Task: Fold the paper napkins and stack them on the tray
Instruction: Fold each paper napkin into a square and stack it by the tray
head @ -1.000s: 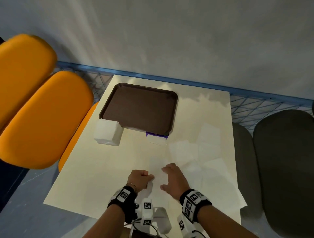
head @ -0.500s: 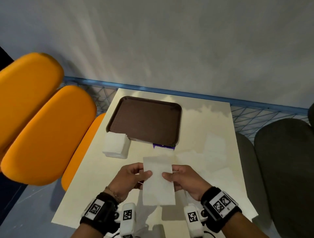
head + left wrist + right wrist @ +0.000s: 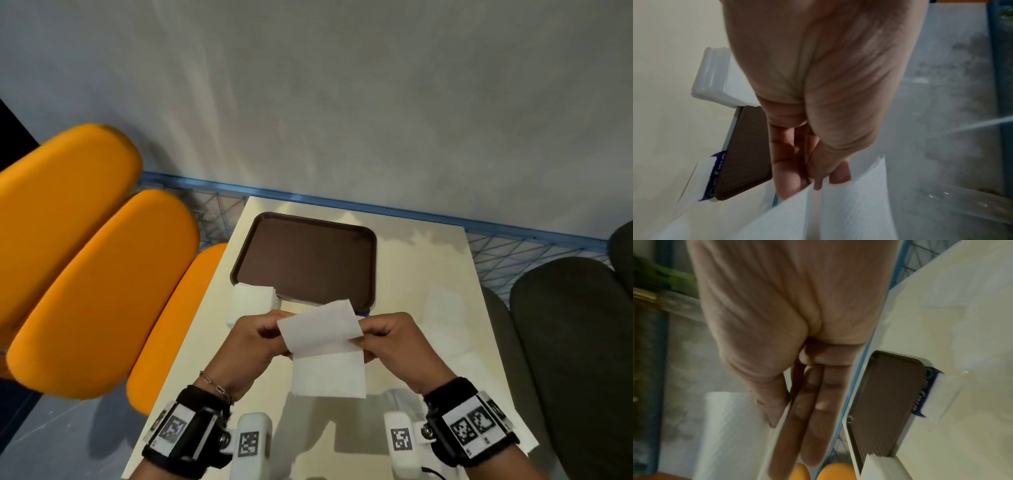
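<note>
A single paper napkin [image 3: 322, 346] is held in the air above the near part of the table [image 3: 421, 274], pinched at its left edge by the left hand [image 3: 253, 346] and at its right edge by the right hand [image 3: 394, 346]; in each case the fingers [image 3: 791, 178] are curled round the sheet, whose upper half is being turned over the lower. The fold is judged to be under way, with the edges yet to be matched and the crease pressed before the napkin can be carried forward to the brown tray [image 3: 305, 260], on which nothing is seen. A stack of white napkins [image 3: 251, 301] is seen touching the tray's near left corner, and a purple-edged packet [image 3: 715, 177] lies against its near edge; looser sheets [image 3: 445, 305] are faintly made out on the right of the table. Orange seats [image 3: 96, 284] are seen to the left. The way to the tray is judged open, though the packet lies just ahead of the hands.
</note>
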